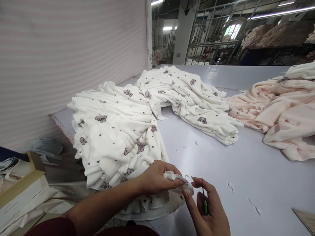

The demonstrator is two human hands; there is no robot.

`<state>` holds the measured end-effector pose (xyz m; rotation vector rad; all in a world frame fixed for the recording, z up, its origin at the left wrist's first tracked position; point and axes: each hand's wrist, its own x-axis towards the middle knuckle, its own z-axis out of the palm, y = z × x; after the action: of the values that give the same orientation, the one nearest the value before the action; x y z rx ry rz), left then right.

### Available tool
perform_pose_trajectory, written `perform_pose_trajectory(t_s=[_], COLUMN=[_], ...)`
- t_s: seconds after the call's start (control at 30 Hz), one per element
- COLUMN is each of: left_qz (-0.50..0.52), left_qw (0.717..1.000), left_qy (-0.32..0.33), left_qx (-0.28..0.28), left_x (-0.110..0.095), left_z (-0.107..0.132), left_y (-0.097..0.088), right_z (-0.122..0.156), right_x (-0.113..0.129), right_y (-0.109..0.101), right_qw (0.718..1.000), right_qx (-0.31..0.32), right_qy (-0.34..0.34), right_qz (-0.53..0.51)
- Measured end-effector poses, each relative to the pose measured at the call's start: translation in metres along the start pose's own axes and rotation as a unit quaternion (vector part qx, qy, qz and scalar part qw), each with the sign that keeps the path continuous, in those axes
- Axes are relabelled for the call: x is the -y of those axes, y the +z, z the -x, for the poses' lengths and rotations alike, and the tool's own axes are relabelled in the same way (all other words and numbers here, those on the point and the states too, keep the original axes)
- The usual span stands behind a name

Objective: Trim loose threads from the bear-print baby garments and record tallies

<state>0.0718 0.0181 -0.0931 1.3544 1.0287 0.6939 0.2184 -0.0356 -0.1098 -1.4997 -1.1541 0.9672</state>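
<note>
White cloth edge was pinched at lower centre

A sign on the pillar at upper centre was too small to be read. Two hands were shown at lower centre. The edge was gripped between thumb and fingers of the left hand. By the curled right hand, one pair of green-handled snips was held, its thin dark blade pointed upward; the edge was met by that hand's thumb tip. Much of the left and centre was covered by white printed cloth with mauve animal figures; its separate pieces could not be counted. Pale pink cloth was bunched at right. Two longer thread scraps were scattered at lower right on the table. One flat brown piece was cut off by the lower right border. One box was seen at lower left.
</note>
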Motion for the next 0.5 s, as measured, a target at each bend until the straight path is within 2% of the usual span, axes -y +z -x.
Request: perform_pose_trajectory(t_s=[0.07,0.13,0.23,0.37,0.5], left_qz=[-0.035,-0.085,-0.156,-0.173,-0.117], left_qw=[0.999,0.993,0.977,0.978,0.988], left_qy=[0.026,0.078,0.141,0.114,0.085], left_qx=[-0.002,-0.019,-0.036,-0.016,-0.055], left_x=[0.002,0.002,0.001,0.002,0.004], left_z=[0.001,0.003,0.007,0.008,0.005], left_y=[0.004,0.007,0.009,0.013,0.016], right_z=[-0.002,-0.005,-0.010,-0.010,-0.002], right_x=[0.003,0.004,0.002,0.000,0.001], right_y=[0.000,-0.003,-0.008,-0.012,-0.017], right_qw=[0.999,0.999,1.000,0.998,0.997], right_qx=[-0.003,-0.001,-0.009,-0.015,-0.012], right_qy=[-0.031,-0.038,0.009,0.066,0.070], right_qz=[0.007,0.002,-0.010,-0.021,-0.017])
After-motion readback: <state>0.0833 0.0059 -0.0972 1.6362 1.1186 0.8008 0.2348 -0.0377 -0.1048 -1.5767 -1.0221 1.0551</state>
